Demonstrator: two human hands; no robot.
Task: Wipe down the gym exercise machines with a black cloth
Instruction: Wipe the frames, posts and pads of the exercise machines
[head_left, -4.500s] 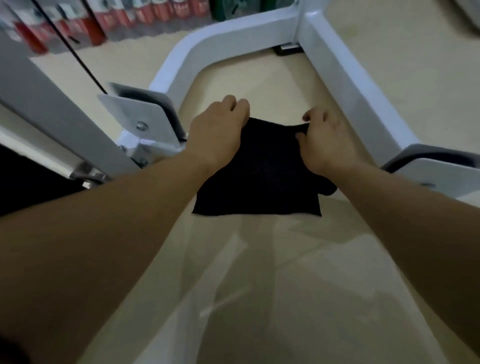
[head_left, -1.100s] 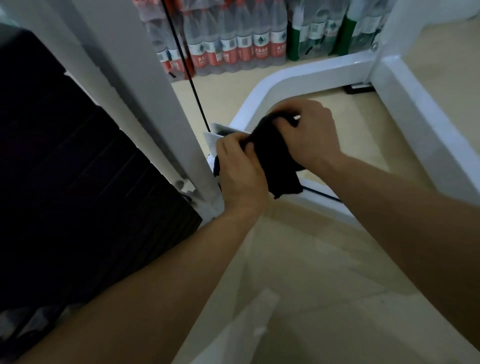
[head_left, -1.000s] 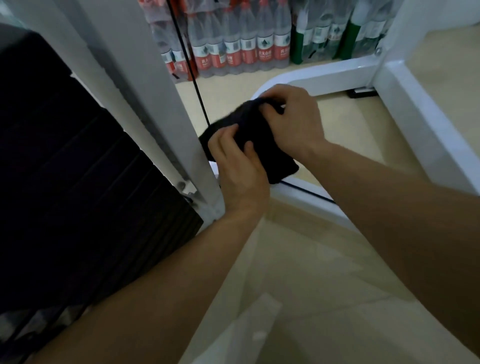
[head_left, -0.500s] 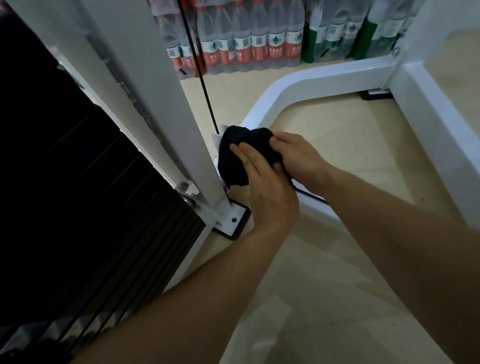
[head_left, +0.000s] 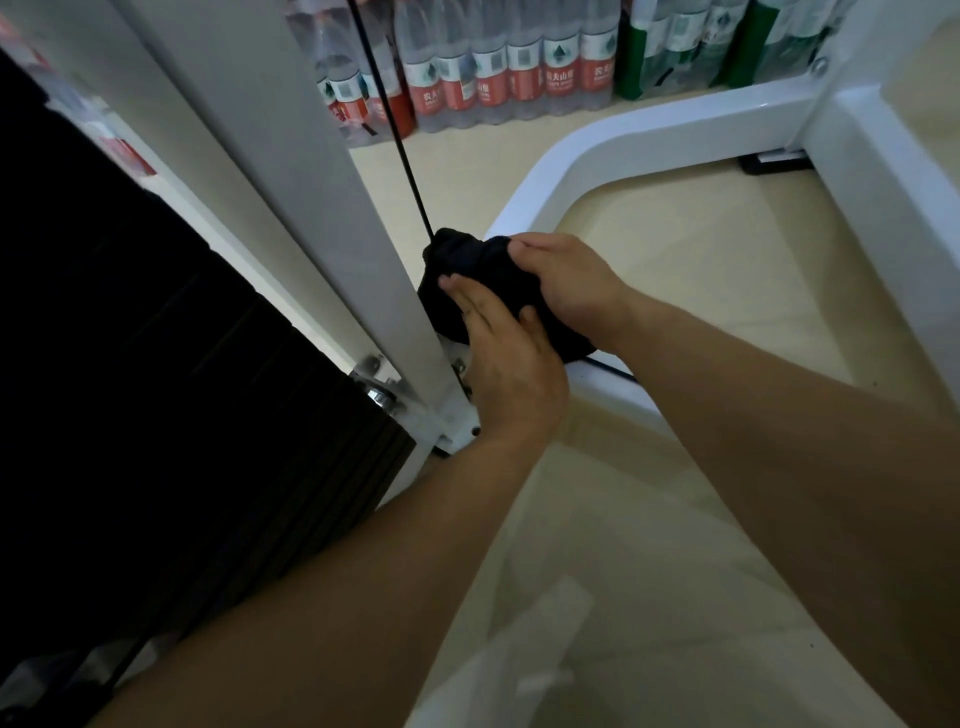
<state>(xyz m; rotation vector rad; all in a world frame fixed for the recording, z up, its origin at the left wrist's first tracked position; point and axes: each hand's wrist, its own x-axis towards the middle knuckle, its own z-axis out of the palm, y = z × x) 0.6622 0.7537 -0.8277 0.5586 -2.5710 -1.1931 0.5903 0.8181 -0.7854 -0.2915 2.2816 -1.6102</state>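
One black cloth (head_left: 470, 265), bunched against the foot of the white post (head_left: 358, 234) beside the cable (head_left: 396, 130): left hand (head_left: 511, 369) presses it flat-fingered from the near side, right hand (head_left: 569, 280) grips its far side.

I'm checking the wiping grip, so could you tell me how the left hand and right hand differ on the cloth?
The left hand lies flat with straight fingers pressing the cloth; the right hand curls its fingers over its top. The left hand is nearer the camera, the right hand farther. Both touch the bunched cloth.
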